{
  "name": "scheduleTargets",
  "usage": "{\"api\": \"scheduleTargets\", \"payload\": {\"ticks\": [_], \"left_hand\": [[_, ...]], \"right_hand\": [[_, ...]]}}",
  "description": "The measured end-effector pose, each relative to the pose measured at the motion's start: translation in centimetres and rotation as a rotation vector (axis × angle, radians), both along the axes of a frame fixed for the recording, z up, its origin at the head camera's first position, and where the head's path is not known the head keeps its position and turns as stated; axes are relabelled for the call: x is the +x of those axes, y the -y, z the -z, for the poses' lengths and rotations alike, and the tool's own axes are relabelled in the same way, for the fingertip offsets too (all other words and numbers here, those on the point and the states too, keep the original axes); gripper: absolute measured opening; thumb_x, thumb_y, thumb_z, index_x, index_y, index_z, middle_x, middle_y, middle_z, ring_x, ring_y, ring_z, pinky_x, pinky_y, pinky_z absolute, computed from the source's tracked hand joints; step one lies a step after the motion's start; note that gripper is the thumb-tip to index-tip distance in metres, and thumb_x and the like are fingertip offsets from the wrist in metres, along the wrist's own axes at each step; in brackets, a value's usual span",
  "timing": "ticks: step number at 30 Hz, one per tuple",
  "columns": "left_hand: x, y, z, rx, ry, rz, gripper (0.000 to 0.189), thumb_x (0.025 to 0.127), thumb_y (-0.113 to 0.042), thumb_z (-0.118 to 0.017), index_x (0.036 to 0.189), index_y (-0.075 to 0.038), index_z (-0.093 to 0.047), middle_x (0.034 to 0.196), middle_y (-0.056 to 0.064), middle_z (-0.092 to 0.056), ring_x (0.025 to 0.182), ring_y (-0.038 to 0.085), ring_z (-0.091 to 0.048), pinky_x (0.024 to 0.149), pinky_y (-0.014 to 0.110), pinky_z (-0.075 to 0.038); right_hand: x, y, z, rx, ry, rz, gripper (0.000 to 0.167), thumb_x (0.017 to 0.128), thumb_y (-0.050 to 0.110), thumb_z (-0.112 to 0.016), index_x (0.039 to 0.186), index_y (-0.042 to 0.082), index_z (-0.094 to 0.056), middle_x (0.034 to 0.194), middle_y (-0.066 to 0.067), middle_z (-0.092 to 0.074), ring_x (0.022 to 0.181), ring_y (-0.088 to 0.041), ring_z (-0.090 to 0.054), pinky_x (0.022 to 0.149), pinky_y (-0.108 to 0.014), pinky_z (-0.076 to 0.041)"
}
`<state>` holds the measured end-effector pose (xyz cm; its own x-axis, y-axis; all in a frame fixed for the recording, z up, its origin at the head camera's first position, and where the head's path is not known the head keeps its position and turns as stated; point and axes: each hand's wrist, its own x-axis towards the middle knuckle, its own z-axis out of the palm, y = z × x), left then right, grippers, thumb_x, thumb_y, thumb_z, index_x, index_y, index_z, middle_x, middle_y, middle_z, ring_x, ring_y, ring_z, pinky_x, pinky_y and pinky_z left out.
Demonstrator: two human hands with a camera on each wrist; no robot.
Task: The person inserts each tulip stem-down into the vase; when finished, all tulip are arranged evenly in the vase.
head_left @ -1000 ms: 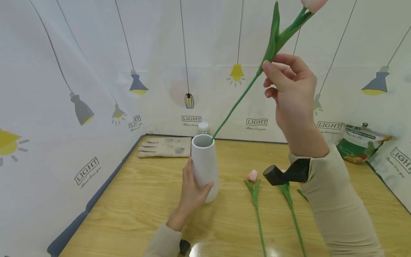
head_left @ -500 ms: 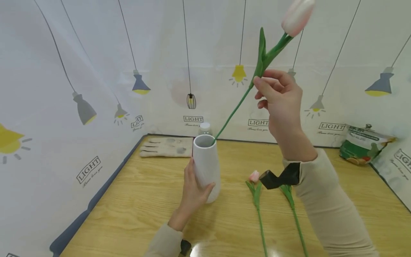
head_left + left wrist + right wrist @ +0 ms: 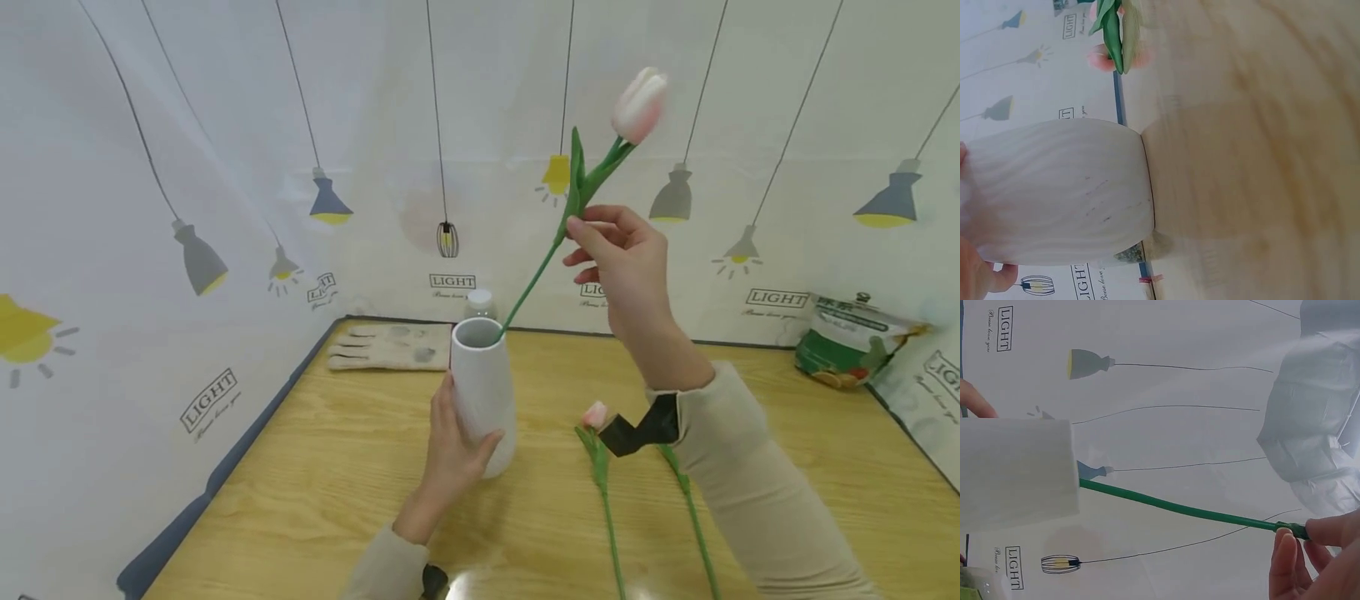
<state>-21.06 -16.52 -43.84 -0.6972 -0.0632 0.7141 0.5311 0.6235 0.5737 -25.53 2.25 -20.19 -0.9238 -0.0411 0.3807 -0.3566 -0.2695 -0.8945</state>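
A white vase (image 3: 486,408) stands upright on the wooden table, and my left hand (image 3: 453,454) grips its lower left side. In the left wrist view the ribbed vase (image 3: 1066,190) fills much of the left, with part of that hand at the edge. Between thumb and fingers my right hand (image 3: 630,262) pinches a pink-and-white tulip (image 3: 639,107) just below its leaves. Its green stem (image 3: 1179,506) slants down into the vase mouth; the lower end is hidden inside. Another tulip (image 3: 600,467) lies on the table right of the vase, and a further tulip stem (image 3: 697,525) is partly covered by my right sleeve.
Behind the vase stands a bottle with a white cap (image 3: 480,300). A pale work glove (image 3: 390,346) lies at the back left of the table (image 3: 300,500). At the back right sits a green-and-white bag (image 3: 847,342) against the lamp-printed backdrop.
My right hand has come down and to the left, and the tulip's stem has slid deeper into the vase. My left hand keeps its grip on the vase.
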Motion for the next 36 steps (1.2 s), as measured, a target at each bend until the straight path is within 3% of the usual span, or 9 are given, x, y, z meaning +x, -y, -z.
{"api": "scheduleTargets", "payload": {"ticks": [10,15,19,27,36], "left_hand": [[0.1,-0.3,0.3,0.005,0.049,0.002,0.098,0.071,-0.019,-0.073,0.141,-0.006,-0.006,0.134,0.022,-0.026,0.118,0.036,-0.037,0.088,0.053,-0.04],[0.5,-0.3,0.2,0.009,0.087,-0.012,0.099,0.071,-0.017,-0.073,0.142,-0.008,-0.005,0.135,0.021,-0.026,0.12,0.035,-0.036,0.091,0.053,-0.039],[0.3,-0.2,0.2,-0.003,0.073,-0.025,0.099,0.069,-0.017,-0.074,0.141,-0.007,-0.006,0.134,0.021,-0.027,0.119,0.034,-0.036,0.091,0.052,-0.039],[0.1,0.1,-0.1,-0.015,0.055,-0.029,0.099,0.07,-0.017,-0.074,0.141,-0.007,-0.006,0.134,0.02,-0.028,0.119,0.033,-0.037,0.091,0.052,-0.039],[0.3,0.0,-0.4,0.002,0.144,-0.014,0.099,0.072,-0.016,-0.072,0.142,-0.013,-0.002,0.138,0.017,-0.023,0.123,0.033,-0.033,0.093,0.054,-0.037]], "right_hand": [[-0.8,1.6,4.6,0.271,0.094,-0.025,0.021,0.081,0.022,-0.063,0.096,0.008,-0.057,0.075,0.007,-0.062,0.057,-0.007,-0.06,0.05,-0.021,-0.049],[-1.0,2.6,6.3,0.343,0.123,-0.051,0.026,0.083,0.02,-0.062,0.101,0.002,-0.056,0.078,0.006,-0.062,0.058,-0.007,-0.06,0.05,-0.02,-0.048],[-1.1,3.1,7.3,0.383,0.133,-0.066,0.025,0.083,0.019,-0.061,0.1,0.002,-0.057,0.08,0.003,-0.062,0.059,-0.009,-0.06,0.05,-0.021,-0.047],[-1.0,4.1,8.3,0.468,0.118,-0.091,0.025,0.082,0.021,-0.062,0.099,0.004,-0.06,0.086,-0.004,-0.061,0.066,-0.016,-0.057,0.052,-0.023,-0.046],[-1.0,4.3,8.7,0.566,0.159,-0.12,0.024,0.082,0.022,-0.062,0.099,0.006,-0.062,0.089,-0.005,-0.06,0.071,-0.017,-0.051,0.056,-0.025,-0.045]]}}
